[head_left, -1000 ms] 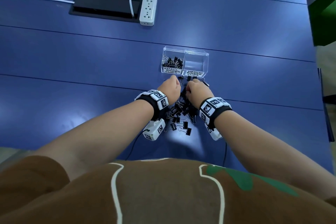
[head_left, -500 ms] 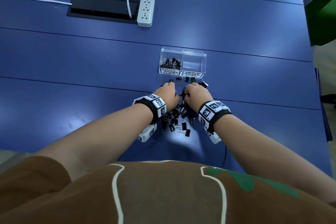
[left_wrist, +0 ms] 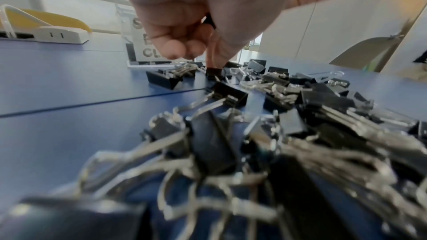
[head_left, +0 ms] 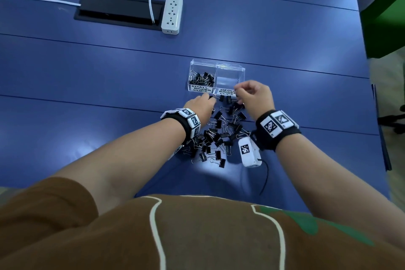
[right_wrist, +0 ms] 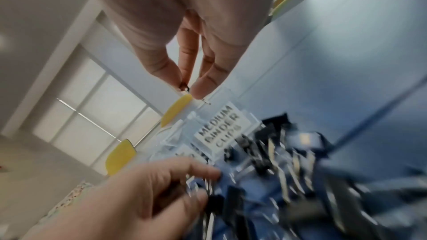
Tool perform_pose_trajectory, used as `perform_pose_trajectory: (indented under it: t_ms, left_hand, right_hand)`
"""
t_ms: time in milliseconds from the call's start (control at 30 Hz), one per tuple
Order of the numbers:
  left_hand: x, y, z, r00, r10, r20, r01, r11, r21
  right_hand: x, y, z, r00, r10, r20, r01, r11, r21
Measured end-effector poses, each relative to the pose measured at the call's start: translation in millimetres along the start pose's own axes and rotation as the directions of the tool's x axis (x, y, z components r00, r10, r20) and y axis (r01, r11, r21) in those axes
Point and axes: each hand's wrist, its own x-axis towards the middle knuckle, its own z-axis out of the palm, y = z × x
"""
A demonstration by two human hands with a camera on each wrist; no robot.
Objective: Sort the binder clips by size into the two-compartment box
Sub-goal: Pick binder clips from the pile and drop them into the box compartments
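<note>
My right hand [head_left: 255,96] pinched a wire handle above the box [head_left: 217,78]; my left hand [head_left: 202,105], fingers curled, pinched a clip [left_wrist: 213,72] at the pile's [head_left: 215,136] far edge.

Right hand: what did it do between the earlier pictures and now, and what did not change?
The right hand rose from the pile of binder clips toward the compartment labelled medium, fingertips pinched; what they hold is unclear. The left hand stayed low at the pile. The two-compartment box and power strip look unmoved.
</note>
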Motion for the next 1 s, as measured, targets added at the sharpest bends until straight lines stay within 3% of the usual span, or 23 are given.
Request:
perform_pose_trajectory:
  t_ms: [100, 233, 433, 500, 600, 700, 1000]
  left_hand:
    - [-5, -5, 4, 1.0, -0.017, -0.003, 0.017, 1.0, -0.02]
    - [-14, -13, 5, 0.999, -0.027, 0.047, 0.028, 0.999, -0.033]
    - [-21, -27, 2, 0.999, -0.041, 0.001, 0.041, 0.994, -0.102]
    - [-19, -29, 1, 0.997, -0.052, -0.052, 0.045, 0.99, -0.135]
    - [-13, -28, 0, 0.993, -0.064, -0.101, 0.048, 0.987, -0.152]
    - [-4, -22, 0, 0.992, -0.078, -0.096, 0.066, 0.99, -0.123]
    - [3, -13, 4, 0.989, -0.101, -0.105, 0.092, 0.992, -0.088]
  right_hand:
    - [23, -18, 7, 0.999, -0.048, 0.026, 0.047, 0.998, 0.033]
    - [44, -35, 37, 0.984, -0.1, 0.147, 0.109, 0.992, -0.06]
    - [42, -43, 52, 0.961, -0.202, 0.19, 0.257, 0.906, -0.336]
    - [36, -32, 51, 0.958, -0.17, 0.232, 0.263, 0.843, -0.468]
    - [27, -7, 51, 0.951, -0.013, 0.309, 0.244, 0.646, -0.723]
    - [21, 13, 51, 0.943, 0.06, 0.327, 0.245, 0.539, -0.806]
    - [17, 27, 60, 0.954, -0.085, 0.288, 0.284, 0.566, -0.774]
